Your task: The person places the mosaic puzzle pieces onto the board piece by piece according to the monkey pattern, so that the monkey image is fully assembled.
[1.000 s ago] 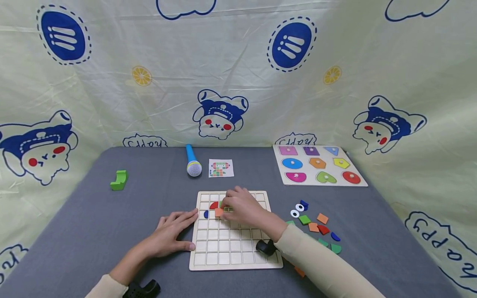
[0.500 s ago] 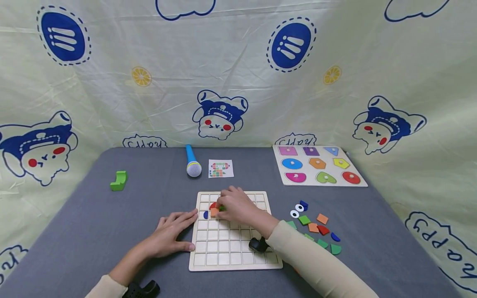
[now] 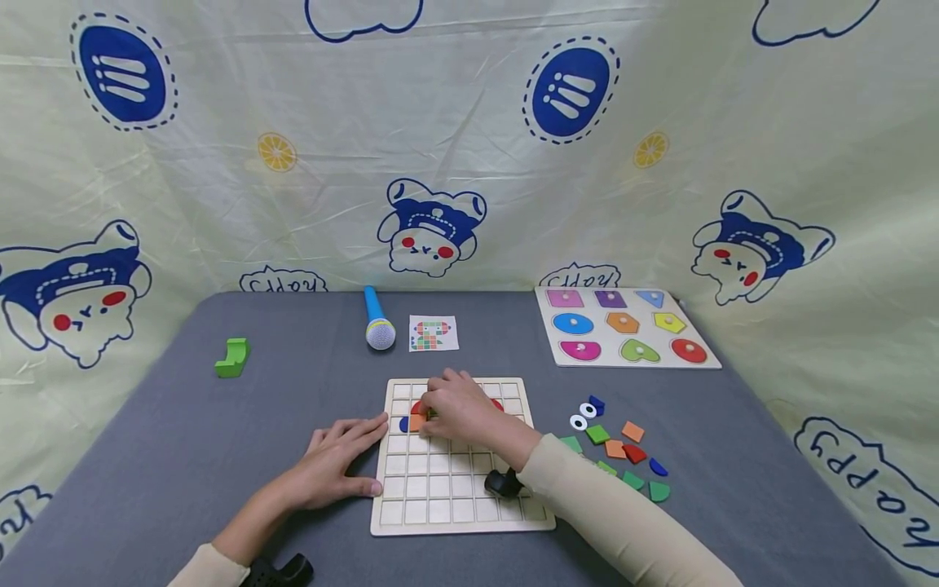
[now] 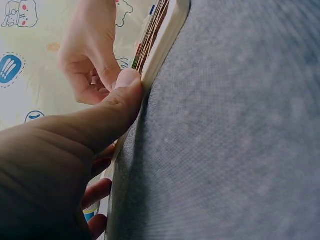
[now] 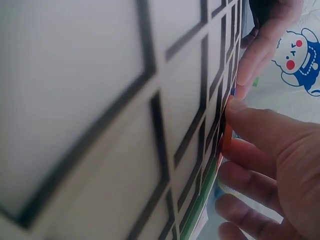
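A pale wooden grid board (image 3: pixel 416 512) lies on the grey table in the head view. My right hand (image 3: pixel 465 412) is over its upper part and pinches an orange square tile (image 3: pixel 416 423) between thumb and index finger. The right wrist view shows the orange tile (image 5: pixel 228 127) at the thumb tip, close against the grid. Beside it sit a blue piece (image 3: pixel 404 424) and a red piece (image 3: pixel 416 408); another red piece (image 3: pixel 497 403) shows past my knuckles. Green pieces are partly hidden under the hand. My left hand (image 3: pixel 336 463) rests against the board's left edge, fingers extended.
Loose coloured tiles (image 3: pixel 614 449) and white rings (image 3: pixel 578 422) lie right of the board. Behind it are a pattern card (image 3: pixel 434 333) and a blue toy microphone (image 3: pixel 379 322). A shape puzzle (image 3: pixel 587 326) stands back right, a green block (image 3: pixel 233 357) far left.
My right hand has shifted slightly left with the orange tile, which is now close beside the blue piece. A red piece on the right has come into view. My left hand stays put.
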`<state>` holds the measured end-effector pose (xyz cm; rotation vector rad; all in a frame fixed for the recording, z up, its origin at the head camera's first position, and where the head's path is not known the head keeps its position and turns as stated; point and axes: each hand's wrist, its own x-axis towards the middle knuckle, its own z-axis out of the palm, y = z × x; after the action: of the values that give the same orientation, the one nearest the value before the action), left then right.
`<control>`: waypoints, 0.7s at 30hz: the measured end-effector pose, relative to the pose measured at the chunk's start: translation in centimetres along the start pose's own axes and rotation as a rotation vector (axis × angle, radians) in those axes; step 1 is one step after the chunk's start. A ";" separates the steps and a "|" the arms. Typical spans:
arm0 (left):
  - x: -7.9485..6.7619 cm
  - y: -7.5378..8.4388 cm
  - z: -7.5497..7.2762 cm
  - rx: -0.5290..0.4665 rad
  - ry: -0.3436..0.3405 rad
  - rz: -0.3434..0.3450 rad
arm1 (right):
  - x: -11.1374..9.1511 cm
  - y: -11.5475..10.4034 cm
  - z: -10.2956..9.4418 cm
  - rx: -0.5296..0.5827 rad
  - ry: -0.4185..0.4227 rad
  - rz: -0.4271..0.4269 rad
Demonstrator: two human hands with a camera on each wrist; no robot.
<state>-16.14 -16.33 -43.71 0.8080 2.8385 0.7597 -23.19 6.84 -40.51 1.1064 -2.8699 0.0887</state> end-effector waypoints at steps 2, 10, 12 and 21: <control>0.0 0.0 0.0 0.003 0.007 0.007 | 0.0 0.0 0.1 -0.004 0.004 0.001; -0.1 0.0 0.1 0.010 0.029 0.036 | -0.4 0.1 0.0 0.012 0.023 0.013; -0.1 0.0 0.1 0.005 0.036 0.038 | -0.8 0.4 -0.2 0.025 0.032 0.020; -0.1 -0.1 0.2 -0.003 0.049 0.043 | -3.1 2.1 -1.4 0.127 0.096 0.062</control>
<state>-16.04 -16.34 -43.94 0.8644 2.8702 0.8003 -22.27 10.57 -39.44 1.0024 -2.8463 0.3219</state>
